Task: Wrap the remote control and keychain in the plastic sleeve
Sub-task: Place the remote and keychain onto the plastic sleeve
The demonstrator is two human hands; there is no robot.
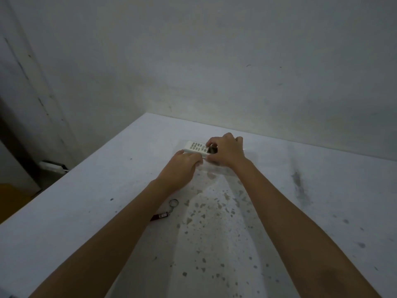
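Both hands meet at the far end of the white table [86, 190]: the right hand [225, 150] pinches the white remote [196, 147] by its near end, over what looks like the clear plastic sleeve [217, 168]. The left hand [182, 166] presses flat, fingers together, on the sleeve's edge beside the remote. The keychain [165, 211] lies apart, nearer the person, by the left forearm

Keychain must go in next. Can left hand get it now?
Probably not yet: the left hand is busy at the remote. The keychain lies bare beside the left forearm, nothing covering it.
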